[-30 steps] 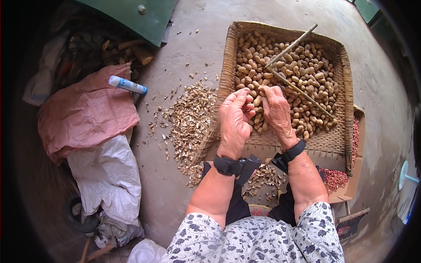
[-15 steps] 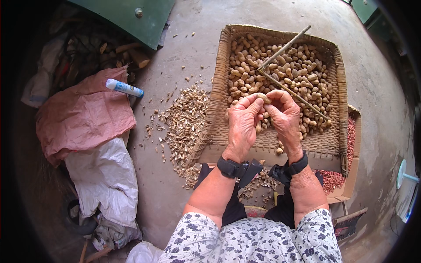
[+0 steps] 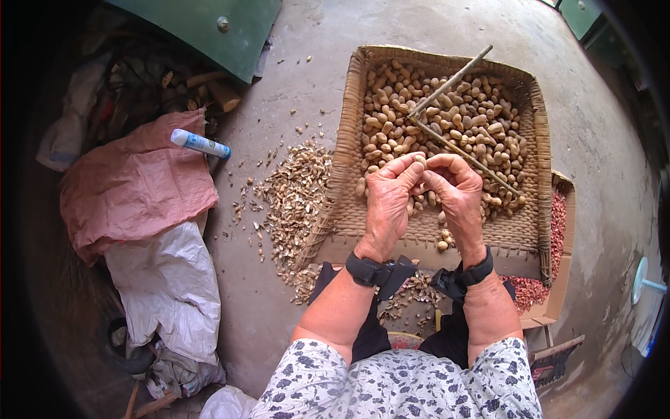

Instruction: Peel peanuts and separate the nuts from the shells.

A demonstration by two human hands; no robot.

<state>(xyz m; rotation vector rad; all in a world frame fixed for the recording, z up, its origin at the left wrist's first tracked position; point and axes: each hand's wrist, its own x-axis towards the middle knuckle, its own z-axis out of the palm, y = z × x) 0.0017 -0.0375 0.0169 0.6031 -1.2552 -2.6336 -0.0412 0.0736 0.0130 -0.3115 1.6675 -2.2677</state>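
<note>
My left hand (image 3: 389, 202) and my right hand (image 3: 457, 195) meet over the near part of a woven basket tray (image 3: 363, 222). Between their thumbs and fingertips they pinch one peanut (image 3: 420, 160), most of it covered by the fingers. Beyond the hands, unshelled peanuts (image 3: 391, 105) fill the far part of the tray. A bent thin stick (image 3: 453, 142) lies across them. A few loose peanuts (image 3: 443, 244) rest on the weave below my hands. Both wrists wear black bands.
Left of the tray, broken shells (image 3: 296, 188) are heaped on the concrete floor. A cardboard box (image 3: 558, 297) under the tray's right side holds red shelled kernels (image 3: 527, 292). Pink sacking (image 3: 139, 181) with a spray can (image 3: 200, 144) on it and a white sack (image 3: 167, 279) lie at far left.
My fingertips have closed in around the peanut, which shows less than before, and the right hand has turned slightly. Both hands stay over the tray.
</note>
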